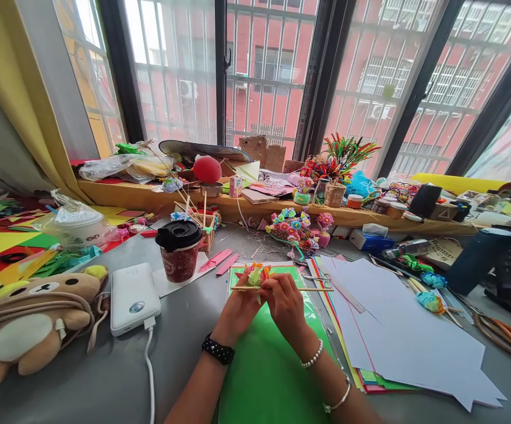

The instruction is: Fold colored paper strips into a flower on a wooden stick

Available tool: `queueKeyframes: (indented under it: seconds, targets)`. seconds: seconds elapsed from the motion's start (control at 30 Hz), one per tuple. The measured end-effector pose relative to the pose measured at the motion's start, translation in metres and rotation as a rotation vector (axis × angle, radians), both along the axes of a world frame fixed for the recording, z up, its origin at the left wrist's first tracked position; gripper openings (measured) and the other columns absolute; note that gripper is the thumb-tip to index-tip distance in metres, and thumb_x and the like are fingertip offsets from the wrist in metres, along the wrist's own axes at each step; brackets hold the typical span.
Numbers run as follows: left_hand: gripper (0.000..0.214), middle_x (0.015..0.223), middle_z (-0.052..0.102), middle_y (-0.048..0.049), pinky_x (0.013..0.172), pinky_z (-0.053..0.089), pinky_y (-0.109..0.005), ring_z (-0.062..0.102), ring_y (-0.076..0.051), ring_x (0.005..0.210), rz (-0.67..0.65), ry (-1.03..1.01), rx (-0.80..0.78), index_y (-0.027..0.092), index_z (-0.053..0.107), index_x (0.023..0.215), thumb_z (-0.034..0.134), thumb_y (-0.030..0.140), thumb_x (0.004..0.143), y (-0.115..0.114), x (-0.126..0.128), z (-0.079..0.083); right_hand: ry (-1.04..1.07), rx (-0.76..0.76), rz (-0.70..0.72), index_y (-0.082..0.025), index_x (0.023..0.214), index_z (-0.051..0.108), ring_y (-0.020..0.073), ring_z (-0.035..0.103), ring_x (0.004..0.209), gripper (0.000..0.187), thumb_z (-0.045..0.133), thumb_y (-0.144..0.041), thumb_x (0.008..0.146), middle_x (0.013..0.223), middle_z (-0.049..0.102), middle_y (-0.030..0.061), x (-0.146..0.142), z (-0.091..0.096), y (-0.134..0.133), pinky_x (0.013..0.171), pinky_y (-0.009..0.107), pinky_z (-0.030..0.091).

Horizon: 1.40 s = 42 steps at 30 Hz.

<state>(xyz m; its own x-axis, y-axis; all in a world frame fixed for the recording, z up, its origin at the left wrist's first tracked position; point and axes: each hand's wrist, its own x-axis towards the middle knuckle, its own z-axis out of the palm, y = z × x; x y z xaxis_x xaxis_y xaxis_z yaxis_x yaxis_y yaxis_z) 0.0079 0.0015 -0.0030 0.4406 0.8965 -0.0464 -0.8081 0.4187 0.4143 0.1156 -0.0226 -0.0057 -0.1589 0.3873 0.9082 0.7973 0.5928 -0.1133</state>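
Observation:
My left hand is closed around a small folded paper flower in yellow-green, orange and pink. My right hand pinches close beside it, with fingertips at the flower's right edge. A thin wooden stick lies level across both hands, its right end sticking out past my right hand. Whether the stick is joined to the flower is hidden by the fingers. Both hands are above a green mat on the grey table.
White paper sheets over coloured ones lie to the right, with a ruler on top. A lidded cup, a white power bank and a plush bear stand to the left. Crafted flowers sit behind.

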Motion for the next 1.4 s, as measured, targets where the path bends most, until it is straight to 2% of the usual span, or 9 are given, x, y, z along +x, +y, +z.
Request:
queueKeyframes:
  seconds: [0.37, 0.5, 0.63, 0.77, 1.03, 1.4]
  targets:
    - [0.019, 0.072, 0.063, -0.002, 0.053, 0.047, -0.019, 0.059, -0.009, 0.06, 0.082, 0.039, -0.03, 0.013, 0.058, 0.079, 0.042, 0.02, 0.085, 0.001, 0.0, -0.004, 0.011, -0.027, 0.011, -0.017, 0.077, 0.055, 0.0169, 0.051, 0.071, 0.018, 0.045, -0.029, 0.086, 0.073, 0.058, 0.0044, 0.002, -0.001, 0.001, 0.062, 0.028, 0.046]
    - [0.024, 0.07, 0.062, -0.003, 0.056, 0.048, -0.02, 0.059, -0.01, 0.06, 0.051, 0.043, 0.0, 0.012, 0.058, 0.072, 0.042, 0.024, 0.085, 0.001, 0.0, -0.004, 0.033, -0.028, 0.019, -0.017, 0.076, 0.055, 0.0166, 0.051, 0.071, 0.017, 0.047, -0.029, 0.085, 0.072, 0.057, 0.0043, 0.002, 0.001, 0.0, 0.062, 0.028, 0.046]
    - [0.027, 0.069, 0.062, -0.003, 0.053, 0.046, -0.019, 0.057, -0.009, 0.058, 0.019, 0.026, 0.0, 0.012, 0.059, 0.075, 0.039, 0.025, 0.087, 0.001, 0.0, -0.004, 0.015, 0.007, 0.028, -0.017, 0.075, 0.055, 0.0161, 0.05, 0.069, 0.018, 0.045, -0.028, 0.086, 0.07, 0.056, 0.0043, 0.001, 0.003, -0.001, 0.061, 0.028, 0.046]
    - [0.022, 0.073, 0.063, -0.0023, 0.055, 0.045, -0.02, 0.057, -0.009, 0.059, -0.002, 0.029, 0.012, 0.014, 0.059, 0.077, 0.042, 0.026, 0.085, -0.001, 0.0, -0.002, 0.002, 0.047, 0.033, -0.017, 0.074, 0.053, 0.0163, 0.05, 0.07, 0.018, 0.044, -0.026, 0.087, 0.069, 0.056, 0.0042, 0.001, 0.002, -0.001, 0.062, 0.028, 0.046]
    - [0.027, 0.073, 0.062, -0.003, 0.057, 0.043, -0.021, 0.056, -0.009, 0.062, -0.067, 0.075, 0.016, 0.013, 0.059, 0.073, 0.038, 0.023, 0.086, -0.006, -0.003, 0.003, -0.014, 0.08, 0.022, -0.018, 0.076, 0.052, 0.0149, 0.049, 0.068, 0.015, 0.042, -0.023, 0.087, 0.072, 0.054, 0.0035, 0.0, 0.003, -0.005, 0.061, 0.026, 0.046]
    - [0.022, 0.072, 0.062, -0.0028, 0.061, 0.045, -0.024, 0.056, -0.011, 0.062, -0.062, 0.126, 0.018, 0.015, 0.06, 0.073, 0.042, 0.023, 0.084, -0.009, -0.004, 0.006, -0.016, 0.078, 0.021, -0.018, 0.077, 0.051, 0.0151, 0.048, 0.07, 0.013, 0.043, -0.02, 0.087, 0.072, 0.054, 0.0037, 0.001, 0.002, -0.007, 0.061, 0.026, 0.045]
